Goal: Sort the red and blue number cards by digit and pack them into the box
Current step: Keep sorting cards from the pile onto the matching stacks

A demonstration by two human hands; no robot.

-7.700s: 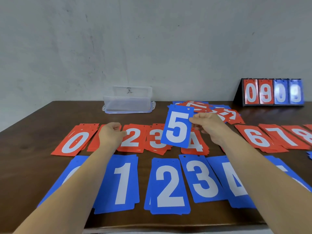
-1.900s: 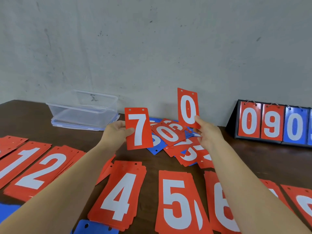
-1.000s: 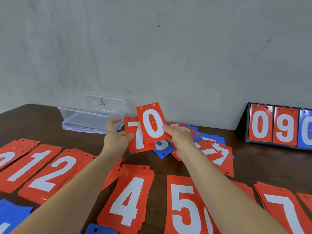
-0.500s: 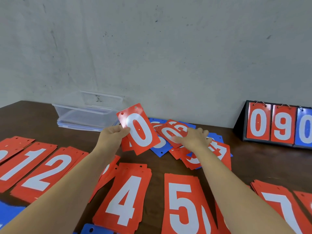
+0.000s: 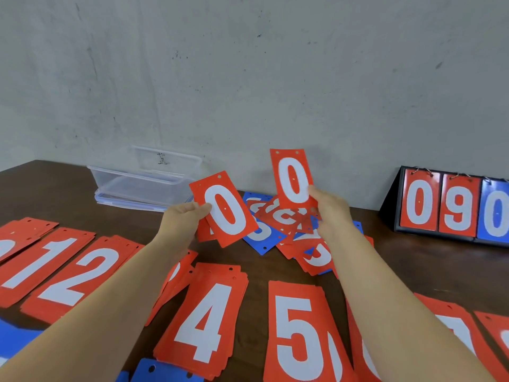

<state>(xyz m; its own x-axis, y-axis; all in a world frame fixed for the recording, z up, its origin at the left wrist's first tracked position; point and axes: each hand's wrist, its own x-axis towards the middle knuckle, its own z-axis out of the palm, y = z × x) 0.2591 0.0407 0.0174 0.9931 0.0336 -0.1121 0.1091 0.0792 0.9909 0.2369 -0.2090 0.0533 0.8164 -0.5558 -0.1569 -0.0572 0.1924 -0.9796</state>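
Sorted red piles (image 5: 203, 321): nearest, flat on the desk (image 5: 55, 188). Left hand (image 5: 181, 219): pinched a red 0 card (image 5: 224, 209). Right hand (image 5: 330, 210): pinched a second 0 card (image 5: 293, 179) above the unsorted heap (image 5: 289, 224). Advice: square both edge to edge and lay them down as a pair. Transparent box (image 5: 143, 183): farthest, against the wall.

The table (image 5: 41, 186) is dark brown wood, smooth with a faint sheen; the box (image 5: 137, 186) at the table's far edge is clear, glossy plastic; the red cards (image 5: 209, 321) and blue cards (image 5: 261, 237) on the table are thin, stiff, smooth sheets; the wall (image 5: 248, 78) behind the table is grey, matt and rough.
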